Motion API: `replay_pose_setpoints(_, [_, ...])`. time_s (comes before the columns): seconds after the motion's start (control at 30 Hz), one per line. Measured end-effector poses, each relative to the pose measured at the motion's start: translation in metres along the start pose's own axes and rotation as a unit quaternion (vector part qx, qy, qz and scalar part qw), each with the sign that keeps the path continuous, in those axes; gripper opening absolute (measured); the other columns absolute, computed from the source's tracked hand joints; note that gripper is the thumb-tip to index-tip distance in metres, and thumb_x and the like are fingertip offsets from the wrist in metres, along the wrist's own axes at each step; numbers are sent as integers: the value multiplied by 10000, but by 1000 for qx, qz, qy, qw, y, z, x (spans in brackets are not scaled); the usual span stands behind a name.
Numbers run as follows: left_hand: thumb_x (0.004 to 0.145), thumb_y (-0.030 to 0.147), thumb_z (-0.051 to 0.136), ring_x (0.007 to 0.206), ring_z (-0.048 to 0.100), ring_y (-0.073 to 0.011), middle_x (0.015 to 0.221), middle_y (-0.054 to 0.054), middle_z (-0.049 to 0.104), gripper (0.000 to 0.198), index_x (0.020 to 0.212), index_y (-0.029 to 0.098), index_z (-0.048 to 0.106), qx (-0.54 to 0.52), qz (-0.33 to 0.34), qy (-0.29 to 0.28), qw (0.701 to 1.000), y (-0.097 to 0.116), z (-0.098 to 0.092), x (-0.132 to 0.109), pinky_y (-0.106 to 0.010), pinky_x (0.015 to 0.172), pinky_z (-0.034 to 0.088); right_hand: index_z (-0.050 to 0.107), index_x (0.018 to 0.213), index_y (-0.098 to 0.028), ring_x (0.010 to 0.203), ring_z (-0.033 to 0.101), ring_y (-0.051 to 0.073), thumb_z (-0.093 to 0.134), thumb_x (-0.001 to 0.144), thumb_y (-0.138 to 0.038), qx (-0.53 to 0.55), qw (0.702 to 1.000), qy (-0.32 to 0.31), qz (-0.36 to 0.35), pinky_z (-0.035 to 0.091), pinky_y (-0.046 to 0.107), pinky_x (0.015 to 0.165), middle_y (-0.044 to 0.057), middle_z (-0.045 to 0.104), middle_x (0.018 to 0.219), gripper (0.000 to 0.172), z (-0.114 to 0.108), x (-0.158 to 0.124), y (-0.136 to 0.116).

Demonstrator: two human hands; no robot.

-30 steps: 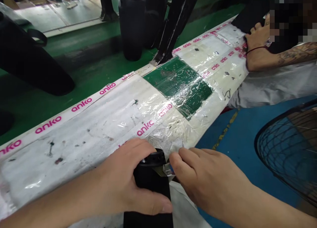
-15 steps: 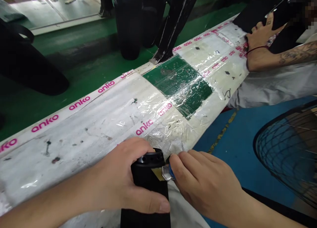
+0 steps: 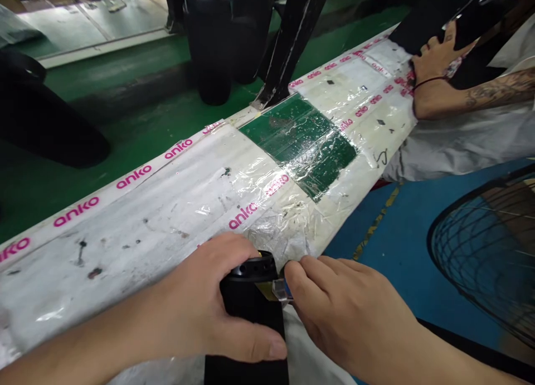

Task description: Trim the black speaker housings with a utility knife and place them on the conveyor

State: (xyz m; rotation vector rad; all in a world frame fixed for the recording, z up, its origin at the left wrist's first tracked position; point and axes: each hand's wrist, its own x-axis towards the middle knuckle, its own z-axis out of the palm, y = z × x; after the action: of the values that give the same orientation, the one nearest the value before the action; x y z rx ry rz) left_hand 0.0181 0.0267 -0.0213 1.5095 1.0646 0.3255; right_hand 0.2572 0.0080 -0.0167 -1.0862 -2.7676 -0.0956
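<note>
Near the bottom of the head view, my left hand grips a black flat-sided piece, its thumb lying across the face. At the top of that piece is a curved, glossy black plastic part with small holes, which my left fingers also touch. My right hand is closed around a small tool with a blue handle and a silvery or clear tip; its exact kind is hidden by my fingers. The tip meets the right edge of the piece, beside a yellowish patch.
A long white bench, wrapped in film and pink-lettered tape, runs to the upper right. Black bins stand behind it near a dark post. A co-worker's hand rests on black material. At right is a fan cage.
Both hands keep nearly the same grip and place. The right hand and tool tip have shifted up very slightly; the view has moved a little.
</note>
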Motion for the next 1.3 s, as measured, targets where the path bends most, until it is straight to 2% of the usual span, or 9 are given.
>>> replay_pose_setpoints(0.07, [660, 601, 918, 782, 589, -192, 881, 17, 576, 512, 884, 227, 647, 18, 22, 6, 1000, 2, 0, 1, -288, 639, 459, 463, 940, -257, 488, 554, 211, 434, 738, -12, 44, 998, -47, 18, 301, 366, 495, -19, 576, 665, 320, -5, 2, 0])
replay_pose_setpoints(0.17, [691, 592, 901, 756, 572, -179, 844, 25, 565, 488, 839, 220, 623, 33, 46, 4, 998, 3, 0, 3, -279, 625, 441, 428, 889, -278, 447, 582, 208, 468, 785, -37, 100, 986, -132, 34, 217, 359, 455, -35, 595, 648, 265, -13, 6, 3])
replay_pose_setpoints(0.3, [702, 606, 889, 736, 572, -176, 839, 24, 560, 495, 840, 220, 612, 36, 45, -1, 998, 0, -1, 4, -275, 601, 435, 417, 871, -280, 396, 517, 198, 586, 864, -145, 109, 974, -197, 22, 100, 347, 463, -67, 552, 568, 217, -20, 20, 14])
replay_pose_setpoints(0.43, [706, 567, 892, 756, 584, -186, 848, 20, 560, 462, 877, 222, 638, 32, 37, -7, 999, 0, -2, 4, -280, 608, 433, 475, 916, -254, 458, 520, 178, 569, 986, -196, 133, 944, -301, 0, 152, 314, 450, -60, 560, 570, 130, -22, 36, 23])
replay_pose_setpoints(0.5, [708, 565, 882, 758, 586, -193, 846, 15, 558, 457, 887, 218, 645, 40, 29, -3, 999, 2, -1, 5, -291, 614, 437, 511, 964, -237, 465, 521, 177, 569, 990, -188, 128, 939, -319, 3, 167, 307, 437, -57, 572, 578, 80, -23, 39, 23])
replay_pose_setpoints(0.67, [740, 548, 828, 787, 617, -227, 877, -12, 597, 415, 911, 208, 661, 79, 20, -3, 997, 12, 3, 10, -341, 654, 471, 573, 1003, -223, 432, 484, 170, 667, 891, -147, 87, 941, -327, 14, 138, 313, 408, -51, 602, 598, 165, -31, 40, 21])
replay_pose_setpoints(0.8, [739, 574, 794, 754, 615, -236, 849, -18, 593, 417, 870, 207, 644, 106, -1, 6, 994, 18, 8, 8, -336, 615, 452, 544, 891, -246, 430, 446, 157, 640, 947, -186, 74, 945, -320, 1, 139, 322, 432, -65, 571, 587, 126, -42, 36, 25])
replay_pose_setpoints(1.03, [700, 529, 813, 818, 592, -263, 842, -21, 587, 391, 819, 217, 611, 144, 37, 44, 988, 23, 19, -2, -391, 728, 475, 489, 840, -263, 407, 497, 165, 669, 843, -122, 73, 980, -185, -27, 89, 355, 463, -70, 609, 605, 228, -50, 7, 29])
replay_pose_setpoints(1.3, [701, 421, 795, 804, 572, -252, 774, -5, 570, 367, 722, 221, 488, 162, 83, 62, 981, 27, 19, -4, -391, 733, 452, 489, 865, -274, 414, 566, 175, 598, 842, -91, 90, 979, -173, -59, 152, 379, 443, -62, 610, 633, 214, -52, -1, 35])
